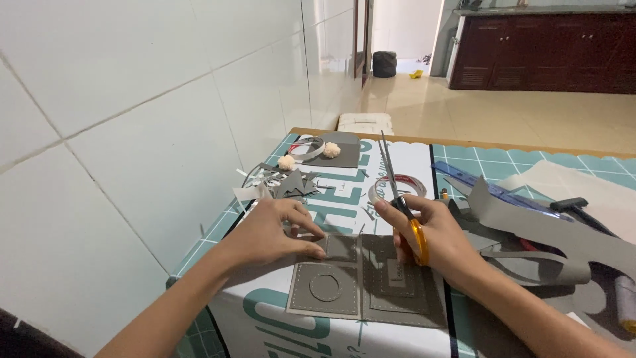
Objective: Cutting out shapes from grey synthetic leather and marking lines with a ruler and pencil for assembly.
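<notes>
My right hand (434,233) grips scissors (399,192) with orange handles, their closed blades pointing up and away from me. My left hand (275,229) presses its fingertips on the upper left corner of grey cardboard pieces (361,278) lying flat on the table. These pieces carry stitched dotted borders; the left one has a cut circle, the right one nested rectangles. My right hand rests on the top edge of the right piece.
A tape roll (383,189) lies behind the scissors. Grey scraps (288,182), two cream pompoms (287,162) and a grey card sit at the back left. Curled grey strips (530,232), a blue ruler (493,192) and a black tool (573,205) crowd the right. A tiled wall (132,119) runs along the left.
</notes>
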